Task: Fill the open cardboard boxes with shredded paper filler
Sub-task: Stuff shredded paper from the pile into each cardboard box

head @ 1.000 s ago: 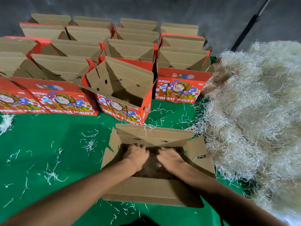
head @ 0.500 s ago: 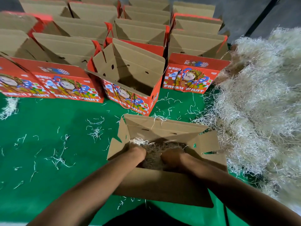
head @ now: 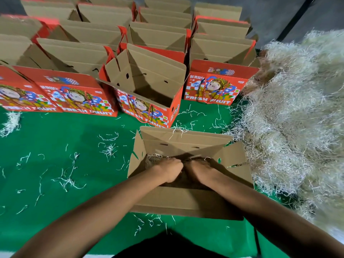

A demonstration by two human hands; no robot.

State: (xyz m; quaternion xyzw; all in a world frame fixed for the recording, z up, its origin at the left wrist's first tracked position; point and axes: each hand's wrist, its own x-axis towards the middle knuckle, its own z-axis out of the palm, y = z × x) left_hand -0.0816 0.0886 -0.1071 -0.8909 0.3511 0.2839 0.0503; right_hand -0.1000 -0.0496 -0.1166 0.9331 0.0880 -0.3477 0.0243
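Both hands are down inside the nearest open cardboard box (head: pixel 188 200), side by side and almost touching at the knuckles. Left hand (head: pixel 170 172) is curled into a loose fist with its fingers tucked under; whether it grips any filler I cannot tell, since the fingertips are out of sight. Right hand (head: pixel 198 170) reaches deeper into the shadowed interior, and its fingers are hidden too, so its grasp cannot be made out either. Pale strands of shredded paper filler (head: pixel 153 158) show in the box's far left corner, just beyond the left hand; the rest of the interior is too dark to read. This box sits on a green table cover (head: pixel 55 142), its flaps standing up and outward, with the near wall facing the person. To the right of it, touching or nearly touching its right flap, lies a large heap of shredded paper (head: pixel 297 118) that spreads along the table's right side. Loose strands (head: pixel 68 175) are scattered over the green surface on the left and in front of the box. Just behind the box stands a tilted red fruit box (head: pixel 149 90), open and turned at an angle, and around it several rows of red printed boxes (head: pixel 74 94) stand with their flaps up.
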